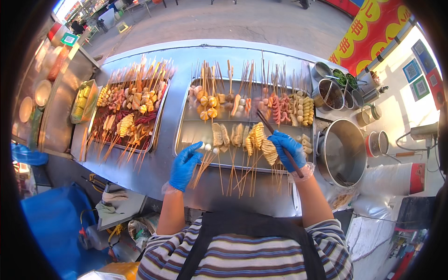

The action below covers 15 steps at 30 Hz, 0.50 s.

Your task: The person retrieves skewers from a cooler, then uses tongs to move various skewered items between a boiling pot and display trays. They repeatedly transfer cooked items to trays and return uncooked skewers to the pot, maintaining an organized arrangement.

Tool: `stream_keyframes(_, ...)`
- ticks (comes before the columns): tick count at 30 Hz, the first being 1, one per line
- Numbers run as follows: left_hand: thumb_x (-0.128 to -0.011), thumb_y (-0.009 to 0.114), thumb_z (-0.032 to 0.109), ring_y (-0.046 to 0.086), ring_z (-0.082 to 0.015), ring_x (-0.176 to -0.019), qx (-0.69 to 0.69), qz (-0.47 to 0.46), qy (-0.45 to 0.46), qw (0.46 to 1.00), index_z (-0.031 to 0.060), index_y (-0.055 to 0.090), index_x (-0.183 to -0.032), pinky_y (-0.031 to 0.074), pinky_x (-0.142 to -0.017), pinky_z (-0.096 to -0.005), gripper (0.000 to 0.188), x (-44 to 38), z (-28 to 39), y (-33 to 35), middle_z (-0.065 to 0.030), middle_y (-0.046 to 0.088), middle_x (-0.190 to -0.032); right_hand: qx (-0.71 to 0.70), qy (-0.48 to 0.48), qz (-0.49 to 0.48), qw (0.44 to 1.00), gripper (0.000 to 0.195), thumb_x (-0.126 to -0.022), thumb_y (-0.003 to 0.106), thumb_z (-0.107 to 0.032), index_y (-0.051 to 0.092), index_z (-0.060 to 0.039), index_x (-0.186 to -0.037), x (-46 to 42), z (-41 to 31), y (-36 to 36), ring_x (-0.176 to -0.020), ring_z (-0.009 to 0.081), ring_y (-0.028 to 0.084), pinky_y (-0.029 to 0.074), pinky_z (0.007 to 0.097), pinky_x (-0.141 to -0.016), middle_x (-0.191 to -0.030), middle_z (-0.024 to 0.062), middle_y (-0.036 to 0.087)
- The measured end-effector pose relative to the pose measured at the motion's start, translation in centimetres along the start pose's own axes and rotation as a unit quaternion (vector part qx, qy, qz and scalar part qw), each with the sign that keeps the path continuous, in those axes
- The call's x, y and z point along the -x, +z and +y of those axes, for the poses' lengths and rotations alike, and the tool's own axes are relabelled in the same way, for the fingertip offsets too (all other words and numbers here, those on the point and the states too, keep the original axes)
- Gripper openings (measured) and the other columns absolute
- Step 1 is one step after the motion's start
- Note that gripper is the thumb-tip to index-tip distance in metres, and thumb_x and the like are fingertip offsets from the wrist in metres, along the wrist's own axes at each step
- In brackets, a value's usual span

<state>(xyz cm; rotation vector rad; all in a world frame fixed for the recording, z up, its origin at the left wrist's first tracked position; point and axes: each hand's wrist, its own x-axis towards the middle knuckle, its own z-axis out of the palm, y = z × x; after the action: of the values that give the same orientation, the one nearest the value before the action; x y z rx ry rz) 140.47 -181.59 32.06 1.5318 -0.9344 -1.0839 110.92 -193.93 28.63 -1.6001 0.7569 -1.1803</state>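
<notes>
My right hand [287,150], in a blue glove, grips a pair of dark chopsticks [265,121]. Their tips point up and left over the middle of a metal tray [185,133] of skewered food. Just below that hand lie folded tofu-sheet skewers [257,134]. My left hand [184,167], also gloved in blue, is at the tray's lower left corner, its fingers apart and nothing seen in them. Beside it are small white balls [208,147] and a bunch of bamboo sticks [203,167]; whether it touches them I cannot tell. Spongy tofu skewers [217,134] lie farther right.
Another skewer-filled tray [154,136] sits on the left of the steel counter [175,101], beside a plastic tub [84,101]. At right stand a large steel pot [342,152], a sauce pot [328,94], chopped greens [338,76] and stacked cups [388,179].
</notes>
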Motion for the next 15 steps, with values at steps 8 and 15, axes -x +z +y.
stream_keyframes(8, -0.082, 0.056, 0.005, 0.047, -0.0053, -0.073, 0.024, -0.046, 0.015, 0.999, 0.0076, 0.054, -0.114, 0.042, -0.072, -0.0188, 0.032, -1.7, -1.3, -1.0, 0.0031, 0.052, -0.083, 0.199, -0.046, 0.042, 0.978, 0.012, -0.078, 0.058, 0.001, 0.062, -0.0005, -0.089, -0.2, -3.8, -0.4, -0.089, 0.0202, 0.059, 0.046, 0.0294, -0.080, -0.087, 0.0094, 0.063)
stream_keyframes(15, -0.082, 0.057, 0.007, 0.048, -0.0062, -0.072, 0.016, -0.033, 0.030, 0.999, 0.0070, 0.054, -0.114, 0.043, -0.070, -0.0196, 0.032, 0.8, -0.2, -0.1, 0.0023, 0.052, -0.080, 0.178, -0.045, 0.073, 0.980, 0.013, -0.085, 0.051, -0.005, 0.061, -0.0005, -0.090, 1.5, -6.7, -1.1, -0.094, 0.0206, 0.057, 0.042, 0.0320, -0.087, -0.090, 0.0081, 0.064)
